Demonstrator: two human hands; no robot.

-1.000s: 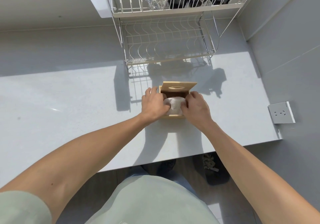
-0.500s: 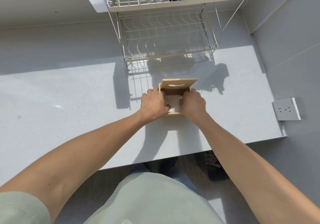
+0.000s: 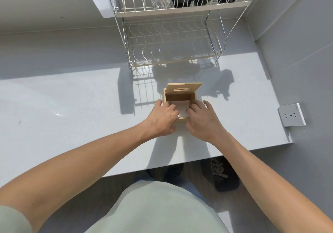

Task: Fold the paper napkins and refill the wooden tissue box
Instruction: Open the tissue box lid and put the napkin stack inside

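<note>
Your box [image 3: 180,97] sits mid-counter [image 3: 72,106], just in front of the rack [image 3: 173,39], with bare counter on both sides and the front edge near your wrists. Its lid [image 3: 183,88] stands tilted open at the back. Napkins [image 3: 182,108] lie flat inside. Your left hand [image 3: 163,118] and right hand [image 3: 202,120] press them down with straight fingers, gripping nothing.
</note>
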